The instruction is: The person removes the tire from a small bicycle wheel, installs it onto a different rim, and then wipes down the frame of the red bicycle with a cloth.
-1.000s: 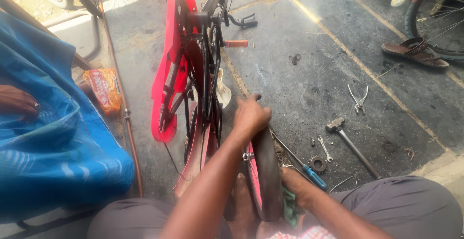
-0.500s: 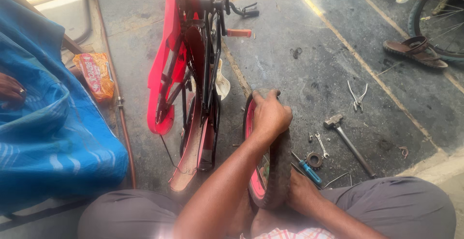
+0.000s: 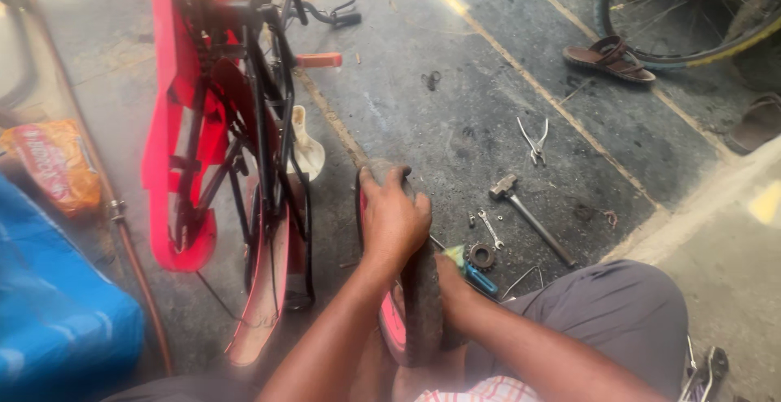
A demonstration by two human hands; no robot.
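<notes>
Head view has my left hand clamped over the top of the small wheel, fingers curled around its black tyre, while my right hand presses against the tyre's far side, its fingers hidden, so I cannot tell how it grips. The wheel stands upright on the floor between my knees, pink rim showing low on the near side, tread dusty and worn. My worry is a slip: the tyre could roll from under my palm and pinch a finger against the rim, or tip toward the upturned red bicycle frame just beside it. A hammer and spanner lie near.
</notes>
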